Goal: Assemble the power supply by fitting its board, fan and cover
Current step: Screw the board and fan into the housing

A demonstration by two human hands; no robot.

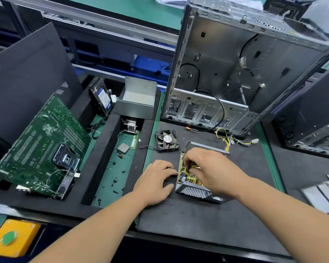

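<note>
The open metal power supply case (197, 192) sits on the black mat, its yellow board (190, 179) visible inside. My right hand (211, 168) reaches into the case and grips a black and yellow screwdriver (190, 168) over the board. My left hand (156, 179) rests on the mat, fingers loosely curled, with its fingertips against the case's left wall. The black fan (167, 140) lies loose on the mat behind the case. A grey metal cover (138, 100) stands further back. The yellow and black cable bundle (234, 141) trails out past the case.
An empty computer chassis (235, 73) stands upright behind the mat. A green motherboard (44, 149) leans in a foam tray at left, near a hard drive (102, 97). Several loose screws (114, 181) and a CPU chip (123, 148) lie in the middle tray. A yellow button box (11, 238) sits front left.
</note>
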